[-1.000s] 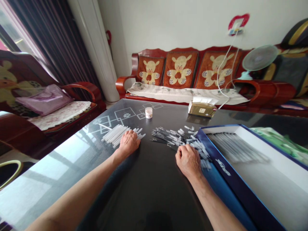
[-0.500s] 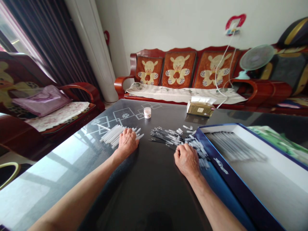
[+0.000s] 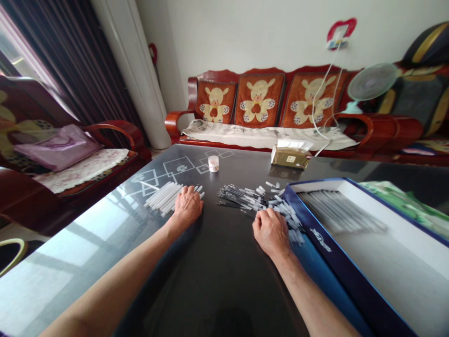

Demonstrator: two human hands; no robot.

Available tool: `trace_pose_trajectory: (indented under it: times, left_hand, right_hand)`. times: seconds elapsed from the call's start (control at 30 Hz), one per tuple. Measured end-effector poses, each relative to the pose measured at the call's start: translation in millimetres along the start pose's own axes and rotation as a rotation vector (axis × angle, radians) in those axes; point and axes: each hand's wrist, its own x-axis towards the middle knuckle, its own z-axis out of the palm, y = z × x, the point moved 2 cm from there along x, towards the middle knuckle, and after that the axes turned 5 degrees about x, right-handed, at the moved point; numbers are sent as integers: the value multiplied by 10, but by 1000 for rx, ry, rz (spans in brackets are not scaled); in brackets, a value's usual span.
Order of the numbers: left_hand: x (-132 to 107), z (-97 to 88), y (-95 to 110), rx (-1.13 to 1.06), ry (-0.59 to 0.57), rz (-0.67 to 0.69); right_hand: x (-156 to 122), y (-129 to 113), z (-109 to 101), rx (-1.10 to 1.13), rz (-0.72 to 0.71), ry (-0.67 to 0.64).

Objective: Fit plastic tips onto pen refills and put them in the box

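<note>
My left hand [image 3: 188, 206] lies at the right end of a pile of white pen barrels [image 3: 163, 198], its fingers bent down over them. The barrels under the palm are hidden. My right hand [image 3: 271, 231] rests closed at the near side of a heap of small clear pen caps [image 3: 288, 210]; its fingertips are hidden, so I cannot see what they hold. Just beyond that hand lie thin pen refills [image 3: 240, 195] with dark and metallic tips, in a loose bundle that runs into the caps.
To the right stands a blue box [image 3: 324, 238] with a white inside, holding a row of assembled-looking pens [image 3: 342, 210]. A small round tub [image 3: 213, 164] and a tissue box [image 3: 290, 155] stand farther back on the dark table [image 3: 217, 281]. Green plastic packaging [image 3: 403, 199] lies past the box.
My left hand has shifted slightly right over the barrels, covering the ends that stuck out beside it. My right hand is nearly still. The view has moved a little.
</note>
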Motion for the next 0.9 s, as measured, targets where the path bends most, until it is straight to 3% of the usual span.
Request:
trace_pose_trajectory:
  times: [0.23, 0.4, 0.47, 0.57, 0.67, 0.73, 0.83, 0.9]
  left_hand:
    - [-19, 28, 0, 11, -17, 10]
    - [11, -45, 99, -139, 101, 39]
    - [51, -65, 195, -260, 124, -1]
    - [127, -34, 385, -697, 115, -94]
    - [185, 76, 584, -1279, -42, -123]
    - [202, 157, 658, -1534, -137, -153]
    - [215, 251, 661, -1620, -148, -88]
    - [220, 283, 617, -1464, -18, 48]
  right_hand:
    - [6, -2, -2, 5, 10, -3]
    - [0, -6, -2, 17, 14, 0]
    - [-4, -2, -4, 18, 13, -3]
    - [-5, 4, -7, 20, 6, 1]
    - [-2, 3, -6, 28, 2, 8]
    - [1, 0, -4, 33, 3, 5]
    - [3, -4, -7, 37, 15, -5]
    - [4, -5, -12, 39, 22, -15]
